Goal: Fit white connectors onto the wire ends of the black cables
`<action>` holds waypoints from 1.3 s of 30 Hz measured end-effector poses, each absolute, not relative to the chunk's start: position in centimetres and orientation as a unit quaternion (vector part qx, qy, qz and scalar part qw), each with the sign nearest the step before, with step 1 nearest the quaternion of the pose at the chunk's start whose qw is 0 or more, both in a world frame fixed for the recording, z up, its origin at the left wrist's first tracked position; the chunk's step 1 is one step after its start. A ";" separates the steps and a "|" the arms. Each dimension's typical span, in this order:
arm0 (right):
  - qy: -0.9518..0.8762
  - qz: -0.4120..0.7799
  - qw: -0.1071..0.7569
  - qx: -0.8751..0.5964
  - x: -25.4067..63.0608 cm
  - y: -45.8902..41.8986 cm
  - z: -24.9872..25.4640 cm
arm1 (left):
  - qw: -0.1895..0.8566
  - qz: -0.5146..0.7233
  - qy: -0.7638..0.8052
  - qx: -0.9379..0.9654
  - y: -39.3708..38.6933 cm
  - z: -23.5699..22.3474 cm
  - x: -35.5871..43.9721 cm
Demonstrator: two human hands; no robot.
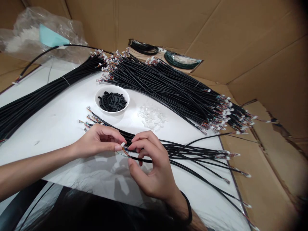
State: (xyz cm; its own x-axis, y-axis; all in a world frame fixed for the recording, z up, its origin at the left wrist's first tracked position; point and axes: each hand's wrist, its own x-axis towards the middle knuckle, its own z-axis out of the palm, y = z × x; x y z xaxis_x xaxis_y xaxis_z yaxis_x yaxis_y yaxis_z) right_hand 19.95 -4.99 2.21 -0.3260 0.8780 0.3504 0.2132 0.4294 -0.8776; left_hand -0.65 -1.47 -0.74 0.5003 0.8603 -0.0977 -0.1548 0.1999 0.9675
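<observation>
Between the thumb and index finger of my left hand (103,141) is a small white connector (123,144). Thin coloured wires (126,152) fan from it to the stripped end of a black cable (141,159). My right hand (152,163) curls around that cable end, thumb below and index finger above the wires; its exact contact is partly hidden. Behind both hands lies a loose bunch of black cables (180,149) with connectors at its ends. Just beyond stands a white bowl (96,100) of short black tube pieces (112,102).
Small white plastic pieces (152,117) lie right of the bowl. A large cable pile (158,85) spreads behind, and a tied bundle (55,81) runs along the left. A clear plastic bag (75,35) sits at back left. Cardboard walls (240,41) surround the table.
</observation>
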 end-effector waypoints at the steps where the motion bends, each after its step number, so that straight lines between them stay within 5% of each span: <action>1: -0.721 0.378 0.441 -0.377 20.0 -5.0 2.2 | 0.695 0.365 0.344 0.515 -1.5 -0.8 -0.7; 39: -0.727 0.335 0.459 -0.386 19.9 -4.8 1.5 | 0.672 0.373 0.361 0.528 -1.5 -0.2 -0.5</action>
State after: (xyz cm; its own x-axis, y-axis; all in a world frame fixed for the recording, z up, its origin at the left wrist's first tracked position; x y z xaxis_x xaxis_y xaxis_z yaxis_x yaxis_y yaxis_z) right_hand 19.87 -4.83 1.49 -0.2811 0.8682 0.4089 0.2540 0.4782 -0.8407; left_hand -0.46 -1.52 -0.24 0.4614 0.8823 -0.0927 -0.1197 0.1654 0.9789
